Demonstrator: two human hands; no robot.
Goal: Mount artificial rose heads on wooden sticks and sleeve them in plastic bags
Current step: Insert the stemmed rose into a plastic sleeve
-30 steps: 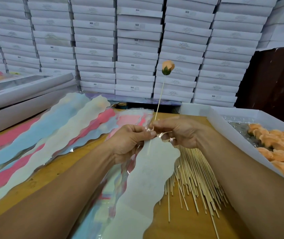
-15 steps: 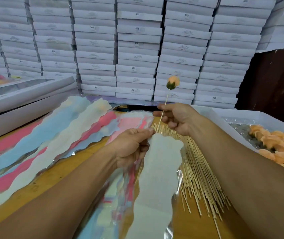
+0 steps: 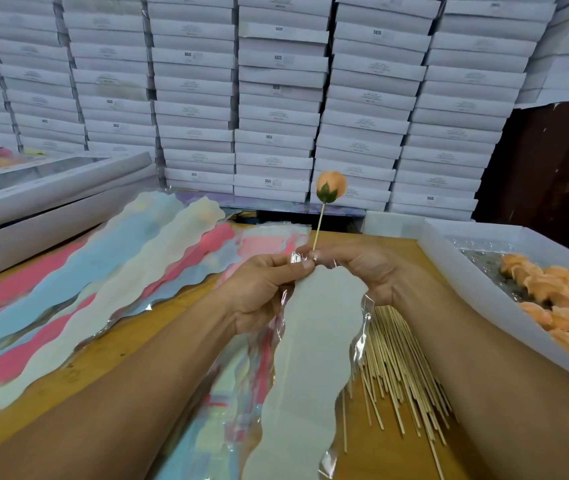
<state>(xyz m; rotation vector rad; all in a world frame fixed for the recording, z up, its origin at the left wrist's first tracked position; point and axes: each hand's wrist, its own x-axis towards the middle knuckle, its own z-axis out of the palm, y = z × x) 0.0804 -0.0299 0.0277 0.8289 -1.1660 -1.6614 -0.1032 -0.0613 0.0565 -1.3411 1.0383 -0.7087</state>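
Note:
An orange rose head (image 3: 331, 186) with a green calyx sits on top of a thin wooden stick (image 3: 319, 223) that stands upright. My right hand (image 3: 355, 268) pinches the stick's lower part at the mouth of a long clear plastic bag (image 3: 314, 344) with a whitish wavy insert. My left hand (image 3: 265, 289) pinches the bag's upper edge right beside it. The bag hangs down toward me over the table. The stick's lower end is hidden by my fingers and the bag.
A pile of loose wooden sticks (image 3: 400, 368) lies under my right forearm. A white box (image 3: 449, 271) at right holds several orange rose heads (image 3: 567, 306). Coloured wavy bags (image 3: 86, 289) spread over the left of the wooden table. Stacked white boxes (image 3: 276, 98) form a wall behind.
My right hand has come back down with the rose stick to the bag's mouth, beside my left hand. The bag has lifted a little with my left hand.

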